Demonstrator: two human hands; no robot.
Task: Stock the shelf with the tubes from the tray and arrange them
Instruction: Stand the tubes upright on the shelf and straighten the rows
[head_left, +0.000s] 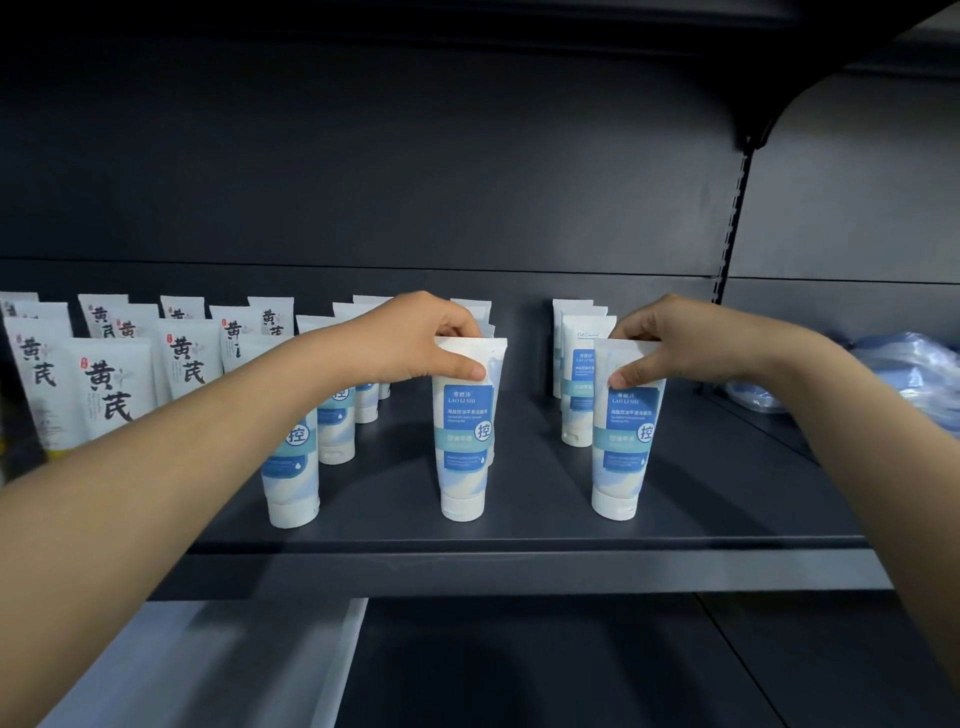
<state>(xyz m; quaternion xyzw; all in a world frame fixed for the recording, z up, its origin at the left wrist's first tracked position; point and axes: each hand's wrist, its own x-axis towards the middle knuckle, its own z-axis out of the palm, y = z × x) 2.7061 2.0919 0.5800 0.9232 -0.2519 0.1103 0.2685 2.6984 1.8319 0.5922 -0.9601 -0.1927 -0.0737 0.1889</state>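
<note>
Two white-and-blue tubes stand cap-down near the front of the dark shelf (519, 525). My left hand (415, 338) pinches the flat top of the middle tube (465, 447). My right hand (670, 340) pinches the top of the right tube (623, 447). Both tubes are upright with their caps on the shelf board. Behind each one a short row of the same tubes (579, 379) runs toward the back wall. Another row of these tubes (291, 467) stands to the left, partly hidden by my left forearm.
White tubes with black characters (109, 384) fill the shelf's left part. A blue plastic bundle (909, 374) lies at the far right past the upright. A pale tray edge (249, 660) shows below the shelf at lower left. Bare shelf lies between the two front tubes.
</note>
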